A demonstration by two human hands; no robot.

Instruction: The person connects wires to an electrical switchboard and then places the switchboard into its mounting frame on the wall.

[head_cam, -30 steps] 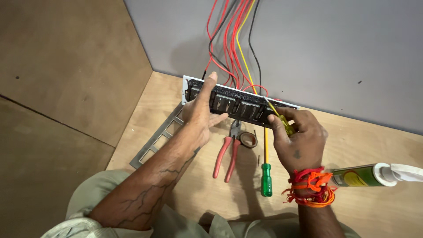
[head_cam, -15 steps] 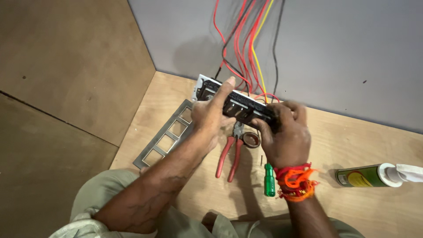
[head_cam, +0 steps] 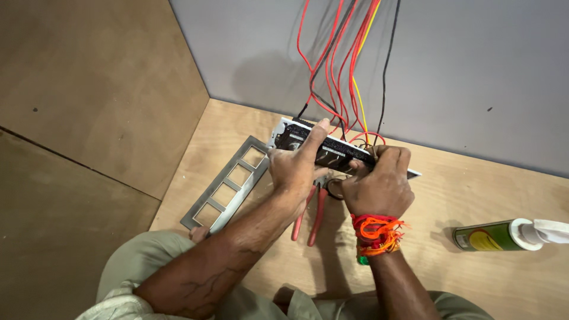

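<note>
The grey back wall (head_cam: 462, 71) and the pale plywood floor (head_cam: 486, 261) meet behind the long black switch module plate with white edging (head_cam: 332, 148), which serves as the landmark here. Compared with half a second ago, that plate sits more squarely under both hands and the view has swung so the grey metal frame with square openings (head_cam: 228, 186) lies clear to its left; a second ago the right hand was lower, beside a screwdriver shaft, and it has since closed in on the plate's right end. That suggests the work has moved from tool handling to the wiring itself.

The left hand (head_cam: 296, 169) grips the plate's left half, thumb along its top edge. The right hand (head_cam: 379, 186), wrist wrapped in orange and red thread, is clenched at the plate's right end where the red, yellow and black wires (head_cam: 349, 65) come down; what its fingers pinch is hidden.

Below the plate, red-handled pliers (head_cam: 311, 213) lie half covered. A green-handled tool shows only as a sliver behind the right wrist. Right of the plate, a green sealant tube with a white nozzle (head_cam: 498, 234) lies on the floor.
</note>
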